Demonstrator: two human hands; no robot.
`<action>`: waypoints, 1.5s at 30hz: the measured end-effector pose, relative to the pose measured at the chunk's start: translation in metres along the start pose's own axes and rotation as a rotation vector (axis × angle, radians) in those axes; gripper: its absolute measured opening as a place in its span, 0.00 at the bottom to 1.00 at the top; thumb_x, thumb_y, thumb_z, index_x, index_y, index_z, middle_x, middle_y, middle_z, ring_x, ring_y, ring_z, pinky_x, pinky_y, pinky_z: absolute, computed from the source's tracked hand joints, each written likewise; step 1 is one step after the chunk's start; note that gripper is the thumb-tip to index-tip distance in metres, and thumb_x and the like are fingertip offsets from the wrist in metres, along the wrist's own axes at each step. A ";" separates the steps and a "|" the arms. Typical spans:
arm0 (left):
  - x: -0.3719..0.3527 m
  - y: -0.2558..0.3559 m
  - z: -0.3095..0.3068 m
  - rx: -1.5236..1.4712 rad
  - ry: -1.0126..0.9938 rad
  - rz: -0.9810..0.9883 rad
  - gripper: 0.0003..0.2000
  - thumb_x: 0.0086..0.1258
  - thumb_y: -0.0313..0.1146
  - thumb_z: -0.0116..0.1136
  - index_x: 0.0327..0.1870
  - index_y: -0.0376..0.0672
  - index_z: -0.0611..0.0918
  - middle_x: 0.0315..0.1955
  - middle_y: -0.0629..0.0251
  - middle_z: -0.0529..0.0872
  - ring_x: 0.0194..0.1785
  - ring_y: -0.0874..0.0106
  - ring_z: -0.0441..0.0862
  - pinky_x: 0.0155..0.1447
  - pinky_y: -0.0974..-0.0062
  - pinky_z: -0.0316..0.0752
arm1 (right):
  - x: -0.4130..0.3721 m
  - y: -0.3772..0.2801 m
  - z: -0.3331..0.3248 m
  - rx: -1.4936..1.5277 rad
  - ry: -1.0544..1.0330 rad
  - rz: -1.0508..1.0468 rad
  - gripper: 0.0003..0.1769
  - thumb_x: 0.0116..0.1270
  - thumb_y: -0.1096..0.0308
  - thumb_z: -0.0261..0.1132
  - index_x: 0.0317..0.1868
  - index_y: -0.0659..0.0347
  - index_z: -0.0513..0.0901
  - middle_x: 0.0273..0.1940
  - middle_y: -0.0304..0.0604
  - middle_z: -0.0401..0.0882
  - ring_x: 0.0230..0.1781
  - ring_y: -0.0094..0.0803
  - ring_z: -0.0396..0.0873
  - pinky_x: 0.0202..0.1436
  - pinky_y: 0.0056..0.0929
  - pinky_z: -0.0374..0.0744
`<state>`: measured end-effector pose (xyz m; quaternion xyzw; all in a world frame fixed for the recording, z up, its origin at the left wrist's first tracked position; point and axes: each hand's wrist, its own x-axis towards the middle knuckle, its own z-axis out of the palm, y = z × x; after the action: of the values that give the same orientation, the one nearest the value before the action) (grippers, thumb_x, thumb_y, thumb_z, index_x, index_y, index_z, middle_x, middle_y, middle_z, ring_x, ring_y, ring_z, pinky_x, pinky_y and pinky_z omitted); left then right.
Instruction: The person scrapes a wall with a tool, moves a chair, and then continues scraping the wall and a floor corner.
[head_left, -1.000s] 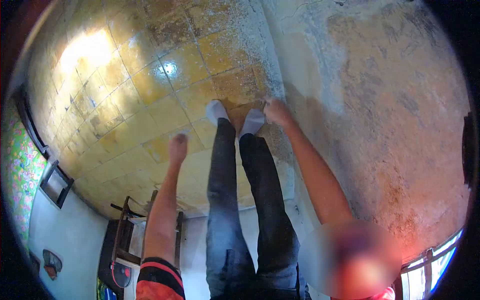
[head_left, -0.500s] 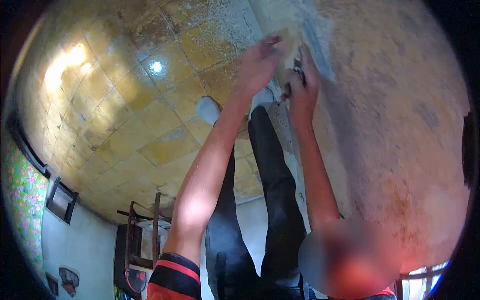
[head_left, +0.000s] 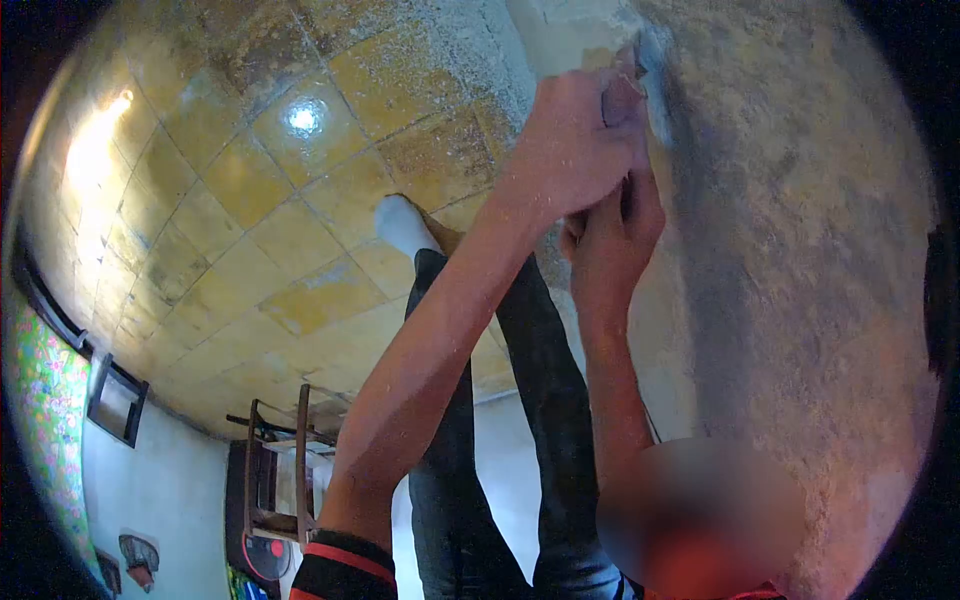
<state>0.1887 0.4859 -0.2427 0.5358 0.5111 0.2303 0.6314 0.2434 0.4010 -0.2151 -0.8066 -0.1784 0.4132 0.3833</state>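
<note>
**Fig. Both hands at the wall, head view.** Nearest the camera, I saw the left hand (head_left: 575,150) with its fingers clenched over a grey-edged tool (head_left: 655,95), which was pressed against the rough plastered wall (head_left: 800,250) high in the view. The right hand (head_left: 610,240) sat just beneath, touching the left. Its fingers were curled closed, but I could not tell whether they gripped the handle. Farther off, a white sock (head_left: 400,222) stood on the glossy tiled floor (head_left: 250,200), and a wooden chair (head_left: 285,470) lay well apart.

*Risk, as I judged it:* with the hands stacked, the tool could skid and drag knuckles across the coarse plaster. Leaning into the wall in socks on shiny tile could also cost footing.

*Change:* half a second earlier the left fingers were spread and the hands sat lower. A second earlier the hands were apart, down near the feet.
</note>
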 end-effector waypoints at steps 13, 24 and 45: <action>0.012 -0.008 -0.006 -0.042 -0.054 0.058 0.13 0.65 0.35 0.55 0.40 0.32 0.78 0.22 0.45 0.77 0.23 0.64 0.71 0.36 0.63 0.72 | 0.000 -0.020 0.009 0.012 -0.015 0.108 0.20 0.69 0.70 0.55 0.62 0.60 0.70 0.26 0.32 0.72 0.17 0.14 0.62 0.17 0.18 0.62; 0.023 -0.019 -0.009 -0.056 -0.091 0.056 0.12 0.64 0.33 0.54 0.39 0.30 0.78 0.21 0.47 0.78 0.23 0.62 0.72 0.35 0.62 0.72 | 0.009 -0.018 0.015 0.045 -0.043 0.111 0.24 0.69 0.71 0.55 0.65 0.60 0.70 0.23 0.31 0.69 0.16 0.15 0.62 0.16 0.19 0.61; 0.025 -0.032 -0.012 0.010 -0.051 0.157 0.11 0.63 0.32 0.53 0.37 0.31 0.79 0.20 0.48 0.78 0.24 0.69 0.74 0.35 0.65 0.72 | 0.016 0.006 0.028 -0.125 0.049 -0.033 0.22 0.65 0.75 0.53 0.60 0.73 0.72 0.49 0.54 0.81 0.45 0.33 0.78 0.51 0.28 0.74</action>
<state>0.1794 0.5019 -0.2802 0.5828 0.4524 0.2627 0.6218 0.2307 0.4199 -0.2384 -0.8358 -0.2076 0.3752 0.3429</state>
